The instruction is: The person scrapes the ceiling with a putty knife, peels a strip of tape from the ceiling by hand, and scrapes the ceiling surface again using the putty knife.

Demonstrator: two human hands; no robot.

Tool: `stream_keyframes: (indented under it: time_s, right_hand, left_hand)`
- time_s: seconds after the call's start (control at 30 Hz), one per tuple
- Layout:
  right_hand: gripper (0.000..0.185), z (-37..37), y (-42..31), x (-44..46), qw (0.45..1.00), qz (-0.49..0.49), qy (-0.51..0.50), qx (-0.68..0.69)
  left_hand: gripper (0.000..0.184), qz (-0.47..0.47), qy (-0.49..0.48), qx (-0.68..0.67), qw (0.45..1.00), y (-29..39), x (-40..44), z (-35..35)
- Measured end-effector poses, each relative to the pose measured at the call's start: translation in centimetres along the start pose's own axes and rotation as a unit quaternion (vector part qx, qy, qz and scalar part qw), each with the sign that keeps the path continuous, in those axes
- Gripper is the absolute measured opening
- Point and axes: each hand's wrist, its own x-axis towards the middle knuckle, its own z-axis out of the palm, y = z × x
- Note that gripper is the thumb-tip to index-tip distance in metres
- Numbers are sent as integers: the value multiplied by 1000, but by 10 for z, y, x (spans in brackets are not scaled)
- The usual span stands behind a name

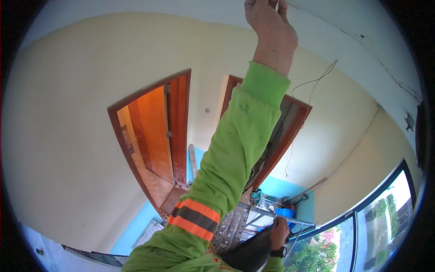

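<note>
Overhead, toward 1 o'clock, the left hand (272,17) reaches up to the ceiling (204,9); its fingers look bent, but the view's edge cuts them off, so whether they pinch anything or touch the surface cannot be told. The ceiling should be hard and unyielding, something to press flat fingertips against rather than grasp.

From that hand, a thin wire (319,79) hangs toward 4 o'clock, apart from the fingers, its bent loop uppermost and its loose end dangling. It is probably very light and springy, easily kinked, and best pinched near the loop.

Down at 5 o'clock, the right hand (278,233) is half curled beside a metal bar (301,222); whether it grips the bar or merely overlaps it is unclear. The bar runs past the fingers toward 4 o'clock and looks stiff and smooth, suited to a full wrap along its length. At the hand's 8 o'clock lies a dark thing (247,251), hard to identify.
</note>
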Motion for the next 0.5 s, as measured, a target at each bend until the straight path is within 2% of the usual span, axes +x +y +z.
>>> stream_keyframes:
  time_s: [0.07, 0.27, 0.37, 0.5]
  right_hand:
    - [8, 5, 0, -5, 995, -68, 25, -69]
    - [8, -1, -14, -7, 995, -69, 47, -60]
    - [9, -2, -18, -7, 994, -76, 56, -62]
    - [9, 0, -17, -7, 993, -79, 65, -61]
  left_hand:
    - [15, -3, 16, 8, 1000, -1, 3, -1]
    - [13, 39, -38, -10, 998, -5, 5, -10]
    - [13, 11, -31, -22, 999, -5, 1, -15]
    - [14, 33, -22, 9, 999, 2, -6, -10]
